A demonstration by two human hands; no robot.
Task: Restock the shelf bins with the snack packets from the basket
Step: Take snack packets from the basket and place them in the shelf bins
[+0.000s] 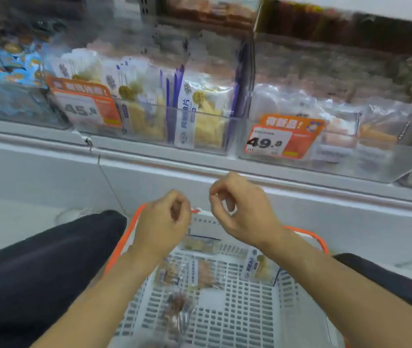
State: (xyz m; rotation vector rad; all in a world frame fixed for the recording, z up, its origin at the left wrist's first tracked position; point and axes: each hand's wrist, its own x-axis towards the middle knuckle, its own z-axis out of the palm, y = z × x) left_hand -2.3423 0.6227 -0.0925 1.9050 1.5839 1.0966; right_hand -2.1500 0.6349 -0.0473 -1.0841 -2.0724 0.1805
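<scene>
With my left hand (163,222) and right hand (241,212) loosely curled and holding nothing above the basket (225,307), I judge it best to reach down for the yellow snack packet (259,268); its matching shelf bin (195,126) stands directly ahead.

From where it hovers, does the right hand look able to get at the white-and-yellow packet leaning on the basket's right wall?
Probably yes. The right hand holds nothing and hangs above the basket. The packet lies uncovered below its wrist, with nothing lying over it.
</scene>
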